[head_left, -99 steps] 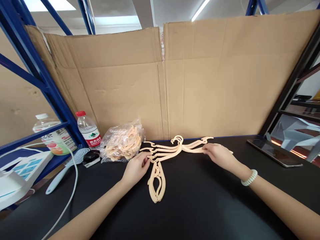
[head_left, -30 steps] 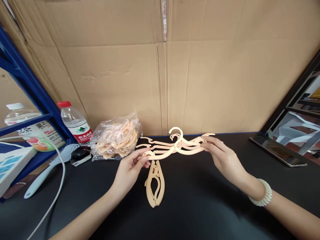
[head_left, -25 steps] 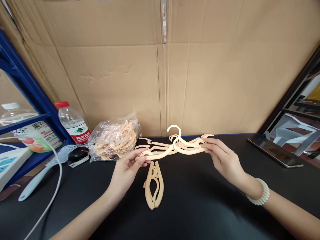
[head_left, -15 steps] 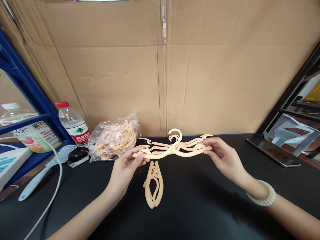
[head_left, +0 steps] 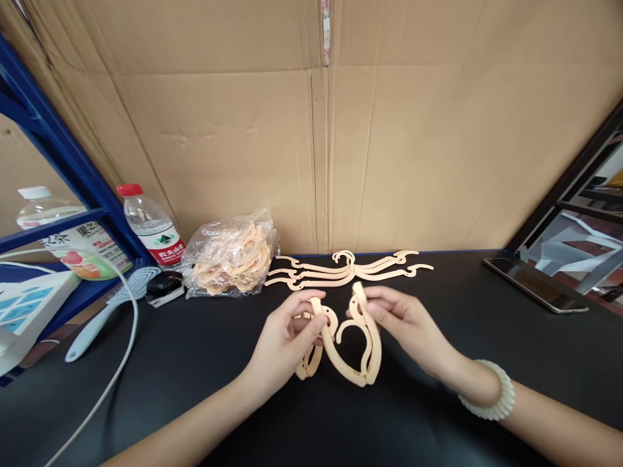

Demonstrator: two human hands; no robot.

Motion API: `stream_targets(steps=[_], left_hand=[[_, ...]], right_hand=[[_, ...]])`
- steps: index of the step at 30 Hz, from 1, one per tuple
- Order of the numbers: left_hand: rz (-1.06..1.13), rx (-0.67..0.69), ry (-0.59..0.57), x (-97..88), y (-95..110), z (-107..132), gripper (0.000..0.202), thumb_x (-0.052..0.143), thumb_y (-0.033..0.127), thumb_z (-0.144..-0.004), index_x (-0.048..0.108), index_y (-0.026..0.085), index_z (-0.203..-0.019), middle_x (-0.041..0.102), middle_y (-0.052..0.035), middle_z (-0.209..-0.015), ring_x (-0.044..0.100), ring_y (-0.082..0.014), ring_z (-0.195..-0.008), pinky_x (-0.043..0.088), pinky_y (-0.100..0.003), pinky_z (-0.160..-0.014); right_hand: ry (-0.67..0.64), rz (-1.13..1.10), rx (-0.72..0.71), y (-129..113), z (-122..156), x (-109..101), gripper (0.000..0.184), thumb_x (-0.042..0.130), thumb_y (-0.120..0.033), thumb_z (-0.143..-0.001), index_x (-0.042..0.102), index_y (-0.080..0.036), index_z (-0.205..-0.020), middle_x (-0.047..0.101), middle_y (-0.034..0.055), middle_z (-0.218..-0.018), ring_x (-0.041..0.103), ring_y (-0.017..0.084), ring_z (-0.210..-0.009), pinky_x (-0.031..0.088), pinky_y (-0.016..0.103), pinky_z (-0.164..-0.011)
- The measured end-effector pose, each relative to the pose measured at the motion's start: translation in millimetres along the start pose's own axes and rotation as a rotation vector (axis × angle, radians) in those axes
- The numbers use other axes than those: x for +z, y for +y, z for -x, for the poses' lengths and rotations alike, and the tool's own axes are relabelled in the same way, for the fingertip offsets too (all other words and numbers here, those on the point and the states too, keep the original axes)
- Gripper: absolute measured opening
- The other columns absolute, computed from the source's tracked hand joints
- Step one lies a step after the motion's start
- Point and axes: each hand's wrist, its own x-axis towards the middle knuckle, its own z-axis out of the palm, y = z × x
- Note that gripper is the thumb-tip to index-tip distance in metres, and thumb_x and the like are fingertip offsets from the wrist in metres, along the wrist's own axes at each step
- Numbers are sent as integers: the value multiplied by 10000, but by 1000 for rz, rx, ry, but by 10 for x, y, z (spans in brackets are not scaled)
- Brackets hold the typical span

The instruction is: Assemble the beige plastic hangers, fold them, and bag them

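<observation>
A peach-coloured folding hanger [head_left: 341, 363] is held in both my hands, its two arms bent upward into a V with the joint at the bottom. My left hand [head_left: 287, 334] pinches the end of its left arm between thumb and fingers. The right arm's end is gripped by my right hand [head_left: 406, 321], and the hook curls between the arms. Partly hidden behind my left hand lies another folded hanger [head_left: 307, 368]. Farther back, several unfolded hangers [head_left: 324, 275] lie spread out side by side on the black table [head_left: 413, 415].
A clear plastic bag [head_left: 228, 256] full of folded hangers stands back left, beside a red-capped water bottle [head_left: 153, 227]. Further left are a black mouse-like object [head_left: 164, 283], a pale brush [head_left: 92, 331] and a white cable [head_left: 127, 344]. A phone [head_left: 535, 284] lies at the right.
The hanger in my hands was stretched out wide over the others; now it is folded into a V and nearer to me. Both hands have come closer together and lower.
</observation>
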Motion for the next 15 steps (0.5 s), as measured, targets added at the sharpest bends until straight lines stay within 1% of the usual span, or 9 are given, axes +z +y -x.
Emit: stream_targets(steps=[2,4,6,8,12,15], left_hand=[[-9,-19,-23,66,-4,39,369,688,373,-803,580,181,-1099,654,-23,-819,660,-171,-705,601,-302,-634],[-26,-13,-9,90,-5,56,355,687,368,-802,586,182,-1087,658,-24,-820,657,-175,-733,601,-299,-641],[-39,-2,12,82,-8,51,357,697,366,-794,592,183,-1082,660,-26,-825,650,-184,-771,602,-299,-642],[-35,-1,22,65,-15,34,366,704,365,-787,592,184,-1085,667,-30,-841,648,-195,-805,603,-304,-646],[-22,15,-10,66,-24,23,300,717,339,-781,614,170,-1006,686,-38,-826,655,-187,-799,581,-291,-694],[-43,34,-48,96,-21,57,235,714,325,-784,639,170,-943,691,-52,-846,656,-189,-814,560,-286,-723]], right_hand=[[-113,152,-7,-6,56,97,256,527,-412,-932,612,-199,-1044,701,44,-880,637,150,-775,504,274,-704],[-180,306,-24,-23,103,155,255,467,-407,-960,607,-195,-981,690,24,-830,607,128,-697,475,244,-630],[-187,396,-30,-42,128,179,253,456,-402,-964,592,-192,-924,673,2,-756,550,103,-595,423,218,-536],[-173,431,-36,-52,133,184,245,470,-393,-958,582,-187,-891,648,-12,-691,516,92,-549,390,205,-495],[-135,461,-53,-14,122,188,249,469,-385,-956,594,-180,-893,603,-19,-644,525,96,-548,396,201,-495],[-169,488,-49,29,119,201,252,456,-378,-961,612,-181,-939,584,-24,-619,522,101,-538,391,208,-500]])
